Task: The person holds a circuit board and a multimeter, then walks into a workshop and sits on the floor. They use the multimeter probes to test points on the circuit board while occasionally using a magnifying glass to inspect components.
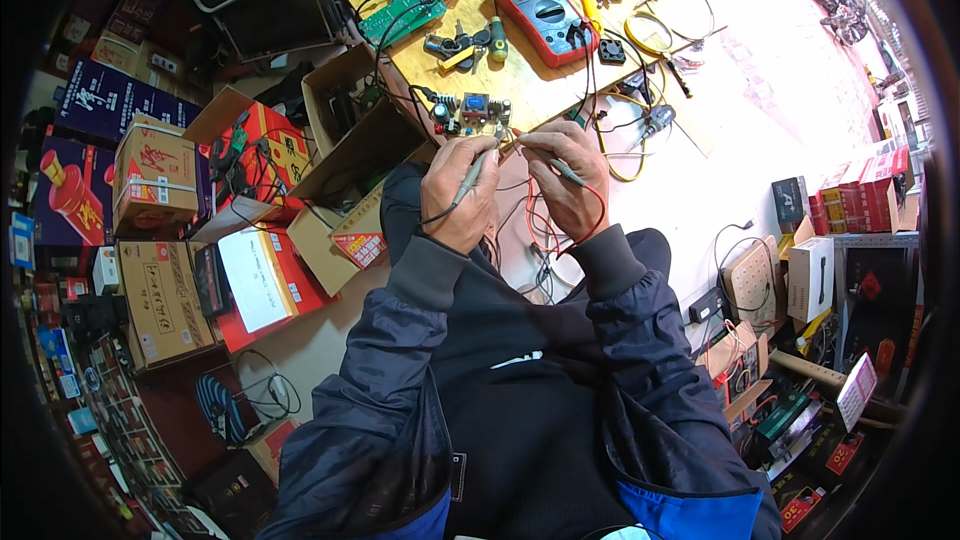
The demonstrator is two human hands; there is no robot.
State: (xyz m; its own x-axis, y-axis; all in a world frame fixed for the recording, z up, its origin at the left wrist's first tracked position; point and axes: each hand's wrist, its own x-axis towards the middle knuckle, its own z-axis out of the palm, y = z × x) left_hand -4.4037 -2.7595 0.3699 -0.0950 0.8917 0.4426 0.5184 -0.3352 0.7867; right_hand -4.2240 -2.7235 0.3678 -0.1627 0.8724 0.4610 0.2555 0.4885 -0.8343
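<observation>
My left hand (462, 198) is closed on a grey test probe (471, 178) with a black lead. My right hand (568, 183) grips a second grey test probe (566, 171), whose red lead loops over the wrist. Both tips point toward a small circuit board (474, 113) at the table's near edge. It carries capacitors and a blue-topped component. Whether the tips touch it, I cannot tell. Beyond the hands lies a red multimeter (545, 12) with a grey screen and a dial; its reading is too small to make out.
On the wooden table (425, 57) are green circuit boards (402, 16), a screwdriver (498, 40), a bunch of keys (460, 46), a small black fan (611, 51) and a yellow cable coil (648, 32). Cardboard boxes (160, 175) stack up on the left. Loose cables hang below the table edge.
</observation>
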